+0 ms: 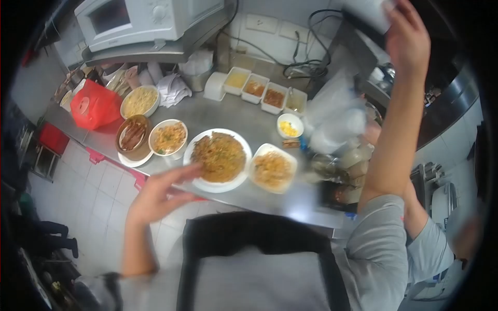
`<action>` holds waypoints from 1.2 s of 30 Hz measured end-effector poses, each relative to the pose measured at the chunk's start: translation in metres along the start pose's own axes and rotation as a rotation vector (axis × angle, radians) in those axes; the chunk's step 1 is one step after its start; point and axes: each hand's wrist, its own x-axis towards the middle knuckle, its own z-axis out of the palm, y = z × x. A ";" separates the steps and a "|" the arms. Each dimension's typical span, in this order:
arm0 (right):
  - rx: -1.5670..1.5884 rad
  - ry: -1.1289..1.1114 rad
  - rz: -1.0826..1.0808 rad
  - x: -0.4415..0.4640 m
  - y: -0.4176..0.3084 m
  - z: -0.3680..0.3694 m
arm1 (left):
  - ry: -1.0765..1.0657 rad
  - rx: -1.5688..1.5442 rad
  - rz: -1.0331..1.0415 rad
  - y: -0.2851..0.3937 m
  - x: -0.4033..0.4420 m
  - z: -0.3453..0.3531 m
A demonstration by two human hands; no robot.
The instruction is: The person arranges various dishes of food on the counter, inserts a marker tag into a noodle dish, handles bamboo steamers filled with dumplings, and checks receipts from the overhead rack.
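Observation:
My left hand, slightly blurred, has its fingers apart and nothing in them. It hovers at the counter's front edge, close to a white plate of brown-orange food. Raised at the upper right, my right hand has its fingers wrapped round a whitish, dark-edged object too blurred to name. A round bowl of orange food stands left of the plate, and a squarish white bowl of similar food stands right of it.
White tubs line the counter's back, with a small bowl of yellow pieces in front. A red bag and noodle bowl stand left, below a microwave. A co-worker's arm reaches in from the right beside clear plastic bags.

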 end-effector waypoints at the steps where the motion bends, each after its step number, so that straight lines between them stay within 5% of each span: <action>1: 0.085 -0.010 0.099 -0.047 0.001 0.046 | -0.006 0.066 0.066 -0.008 0.011 -0.010; 5: 0.050 -0.314 0.763 -0.170 0.090 0.124 | -0.012 0.038 0.008 -0.032 0.075 -0.035; 10: 0.266 0.119 1.107 -0.286 0.269 0.176 | 0.225 0.130 -0.024 -0.119 0.193 -0.013; 13: -0.259 -0.029 1.317 -0.338 0.321 0.178 | 0.302 0.252 -0.165 -0.163 0.240 0.018; 16: -0.485 -0.173 1.191 -0.366 0.348 0.169 | 0.225 0.318 -0.149 -0.203 0.254 0.047; 22: -0.315 -0.212 1.269 -0.357 0.346 0.162 | 0.192 0.542 -0.181 -0.240 0.289 0.062; 25: -0.653 -0.327 0.882 -0.354 0.329 0.164 | 0.121 0.607 -0.179 -0.247 0.296 0.063; 36: -0.721 -0.384 0.851 -0.347 0.317 0.169 | 0.088 0.664 -0.232 -0.255 0.303 0.078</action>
